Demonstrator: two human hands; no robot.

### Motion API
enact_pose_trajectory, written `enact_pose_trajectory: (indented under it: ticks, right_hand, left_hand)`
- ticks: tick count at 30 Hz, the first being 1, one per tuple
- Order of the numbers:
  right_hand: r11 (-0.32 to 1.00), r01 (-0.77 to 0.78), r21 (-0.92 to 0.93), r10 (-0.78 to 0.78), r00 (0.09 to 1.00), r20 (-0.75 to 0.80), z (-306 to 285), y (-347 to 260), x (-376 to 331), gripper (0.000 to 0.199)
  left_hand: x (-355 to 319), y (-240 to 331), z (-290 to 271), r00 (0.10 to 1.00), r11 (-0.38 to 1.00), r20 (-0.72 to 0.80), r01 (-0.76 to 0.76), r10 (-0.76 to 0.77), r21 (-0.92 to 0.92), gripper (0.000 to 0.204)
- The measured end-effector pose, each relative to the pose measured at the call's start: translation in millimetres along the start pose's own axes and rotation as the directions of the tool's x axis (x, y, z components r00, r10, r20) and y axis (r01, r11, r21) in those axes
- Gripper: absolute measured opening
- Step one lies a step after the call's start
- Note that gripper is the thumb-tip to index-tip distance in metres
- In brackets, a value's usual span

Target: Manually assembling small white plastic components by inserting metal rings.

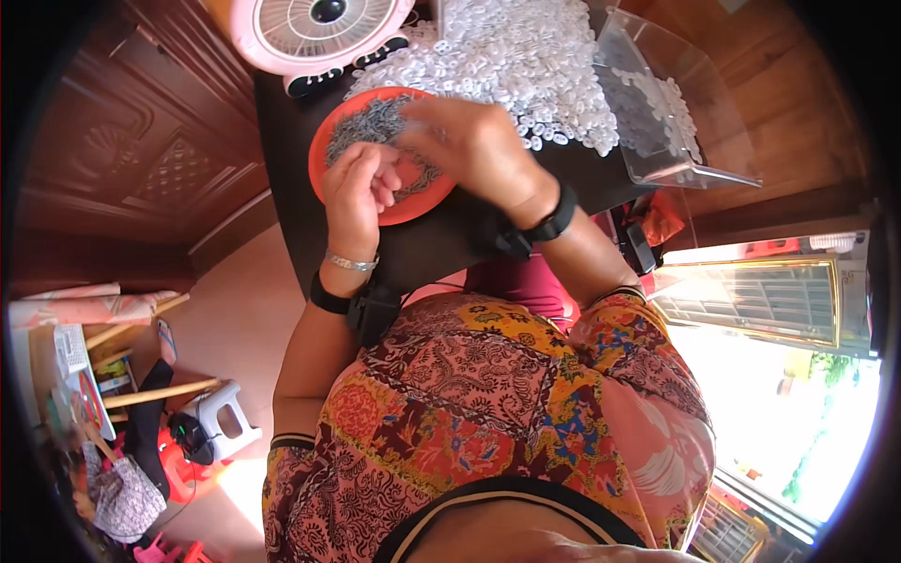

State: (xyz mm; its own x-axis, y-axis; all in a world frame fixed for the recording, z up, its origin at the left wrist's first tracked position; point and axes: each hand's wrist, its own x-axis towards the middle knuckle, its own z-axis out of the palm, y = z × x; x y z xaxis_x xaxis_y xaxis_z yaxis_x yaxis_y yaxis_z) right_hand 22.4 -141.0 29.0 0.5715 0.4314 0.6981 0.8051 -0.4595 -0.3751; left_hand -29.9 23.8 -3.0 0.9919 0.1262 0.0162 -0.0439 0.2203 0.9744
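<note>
- On the dark table (291,188), head view: grey bits (375,120) lie loose in an orange bowl (408,208), below the fan (324,39).
- Left hand (358,188): over the bowl's near side, fingers curled in, thumb close to the fingertips. Can't make out whether anything is pinched.
- Right hand (469,141): over the bowl's right side, back of hand up, fingers reaching left. Motion blur; finger gap and any hold unreadable.
- Grey bits: slim, look metallic. Likely stiff, light one by one, hard to break. Expect tangling and slipping. Best hold: fingertip pinch at mid-length, one from the top of the pile.
- Bowl: looks like thin plastic, probably light with some flex. Take it by the rim, both sides, kept level.
- White pieces (507,56): heaped beyond the bowl, more inside the clear tray (690,176) to the right. Probably light, smooth, prone to slide; pinch by the edges.
</note>
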Motion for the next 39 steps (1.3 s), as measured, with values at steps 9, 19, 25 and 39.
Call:
enact_pose_trajectory:
  ticks: [9, 19, 25, 39]
  right_hand:
    - [0.499, -0.362, -0.787, -0.151, 0.858, -0.490, -165.7, 83.7, 28.0, 0.025]
    - [0.924, -0.102, -0.368, 0.247, 0.895, 0.372, -65.6, 82.7, -34.3, 0.011]
    - [0.875, -0.075, -0.478, 0.291, 0.871, 0.396, -45.7, 83.2, -43.5, 0.010]
    - [0.903, -0.345, 0.257, 0.255, 0.911, 0.325, -20.9, 19.9, 2.8, 0.011]
  left_hand:
    - [3.0, 1.9, -1.0, 1.000, 1.000, 0.023, -0.019, 0.018, 0.013, 0.023]
    - [6.1, -4.4, -6.1, 1.000, 0.999, 0.023, 0.004, -0.005, 0.045, 0.023]
    - [4.9, -1.5, -3.9, 1.000, 0.999, 0.024, 0.002, -0.003, 0.043, 0.023]
    - [3.9, -4.5, -0.6, 0.992, 0.990, 0.110, -0.082, 0.069, 0.114, 0.024]
